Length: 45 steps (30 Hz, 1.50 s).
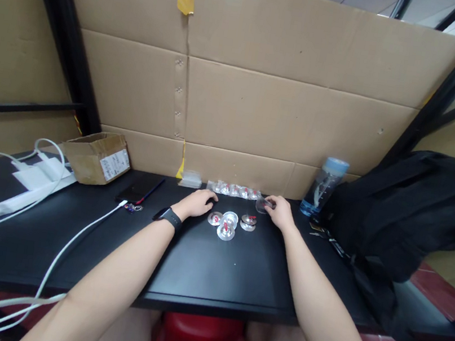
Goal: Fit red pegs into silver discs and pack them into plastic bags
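Both my bare forearms stretch forward. My left hand point(197, 203) lies palm down, fingers loosely curled (a black watch on that wrist), left of my right hand point(280, 212), whose fingertips are pinched together.

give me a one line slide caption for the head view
Both hands, left hand and right hand, reach small clear discs on a black table.

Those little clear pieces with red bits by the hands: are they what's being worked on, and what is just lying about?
In hand:
- small clear pieces, between the hands
- row of clear packets behind them
- left hand, resting on the table
- right hand, holding one clear piece

Lying about:
- water bottle
- black backpack
- cardboard box
- phone
- white cable
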### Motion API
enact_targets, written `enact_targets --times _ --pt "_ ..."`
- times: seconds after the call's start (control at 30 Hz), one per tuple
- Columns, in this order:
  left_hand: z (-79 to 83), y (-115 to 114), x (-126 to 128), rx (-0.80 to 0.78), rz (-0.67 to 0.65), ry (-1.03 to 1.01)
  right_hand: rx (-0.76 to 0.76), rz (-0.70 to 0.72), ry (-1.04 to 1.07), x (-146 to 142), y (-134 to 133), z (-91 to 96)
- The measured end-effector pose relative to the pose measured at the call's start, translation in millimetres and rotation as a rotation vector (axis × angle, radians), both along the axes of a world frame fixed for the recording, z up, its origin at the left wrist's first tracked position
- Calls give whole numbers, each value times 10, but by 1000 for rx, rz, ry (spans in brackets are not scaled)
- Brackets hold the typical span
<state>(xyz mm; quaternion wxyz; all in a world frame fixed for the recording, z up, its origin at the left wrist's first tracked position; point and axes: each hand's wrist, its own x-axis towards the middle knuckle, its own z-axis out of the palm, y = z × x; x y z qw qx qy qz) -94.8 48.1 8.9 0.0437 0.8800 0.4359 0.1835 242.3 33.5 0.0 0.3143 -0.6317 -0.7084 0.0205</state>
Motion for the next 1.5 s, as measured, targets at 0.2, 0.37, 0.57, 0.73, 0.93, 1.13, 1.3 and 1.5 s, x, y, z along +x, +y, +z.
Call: enact_targets --times 0.2,0.37,0.57,0.73,0.93,1.13,1.3,1.5 --pt "14 -9 6 -12 7 15 119 9 153 -59 -12 46" --pt "11 -9 6 -12 10 15 146 38 266 -127 -56 128" --pt "2 2 0 -8 -7 6 171 143 427 -269 -125 236" --pt "-21 24 -8 -1 -17 3 169 206 485 -344 -119 229" --pt "-27 29 -10 -5 -17 -4 192 230 473 -305 -103 214" --pt "-33 36 -11 1 -18 -1 176 239 493 -306 -143 250" --pt "-40 37 -12 6 -20 -4 174 237 463 -346 -191 273" --pt "-13 11 -4 -5 -14 2 154 221 466 -385 -253 306"
